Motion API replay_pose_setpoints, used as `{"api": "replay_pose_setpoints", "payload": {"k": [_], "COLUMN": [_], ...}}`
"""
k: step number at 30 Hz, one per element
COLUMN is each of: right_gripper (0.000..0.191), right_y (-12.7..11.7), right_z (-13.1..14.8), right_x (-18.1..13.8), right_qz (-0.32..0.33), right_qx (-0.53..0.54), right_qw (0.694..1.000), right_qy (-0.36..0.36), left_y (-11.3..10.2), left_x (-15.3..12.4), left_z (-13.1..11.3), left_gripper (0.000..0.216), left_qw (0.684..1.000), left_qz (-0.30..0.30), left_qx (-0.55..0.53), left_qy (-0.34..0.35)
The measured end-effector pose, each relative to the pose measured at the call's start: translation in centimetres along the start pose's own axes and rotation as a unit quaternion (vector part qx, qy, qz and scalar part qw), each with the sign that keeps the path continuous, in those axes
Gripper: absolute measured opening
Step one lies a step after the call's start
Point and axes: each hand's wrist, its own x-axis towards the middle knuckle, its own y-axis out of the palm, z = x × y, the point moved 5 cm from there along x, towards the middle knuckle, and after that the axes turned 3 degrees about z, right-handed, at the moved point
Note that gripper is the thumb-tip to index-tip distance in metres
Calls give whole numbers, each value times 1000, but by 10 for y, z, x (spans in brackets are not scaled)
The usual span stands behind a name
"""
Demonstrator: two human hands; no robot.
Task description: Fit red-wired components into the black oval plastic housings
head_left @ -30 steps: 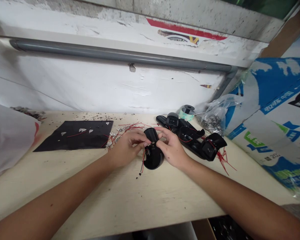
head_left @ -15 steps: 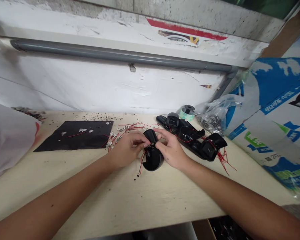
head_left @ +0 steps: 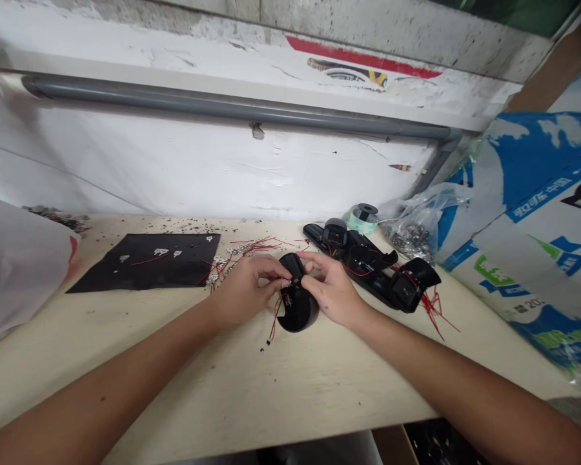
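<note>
"Where is the black casing (head_left: pixel 296 313) you're handling?"

"Between your hands, its rounded end toward you. Your right hand (head_left: pixel 333 289) is closed on its right side, thumb near the middle, forefinger at the far end."

"And your left hand (head_left: pixel 252 289)?"

"Your thumb and forefinger come together at the casing's middle. What they grip, if anything, is too small to tell."

"What trails from the casing near you?"

"Thin wires (head_left: pixel 274 325), red and black, on the near side of your left fingertips, ending in a small dark plug (head_left: pixel 268 343) over the counter (head_left: pixel 232 400)."

"And around you?"

"Loose metal bits and red wires (head_left: pixel 217 266) lie just beyond your left hand, a black sheet (head_left: pixel 140 278) farther left. More black casings (head_left: pixel 404 294) lie right of your right hand, a roll of tape (head_left: pixel 363 223) behind them."
</note>
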Motion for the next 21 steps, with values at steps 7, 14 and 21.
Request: {"api": "replay_pose_setpoints", "payload": {"k": [7, 14, 21], "right_gripper": [44, 49, 53], "right_y": [1, 1, 1], "right_z": [1, 1, 1], "right_x": [-1, -2, -3], "right_qz": [5, -13, -19], "right_qx": [1, 21, 23], "right_qw": [1000, 999, 1000], "right_qy": [2, 20, 12], "left_y": [2, 2, 2], "left_x": [0, -1, -2], "left_z": [5, -5, -5], "left_gripper": [13, 13, 10], "left_qw": [999, 993, 993], "left_qz": [10, 17, 19], "left_qx": [6, 111, 119], "left_qy": [-30, 29, 13]}}
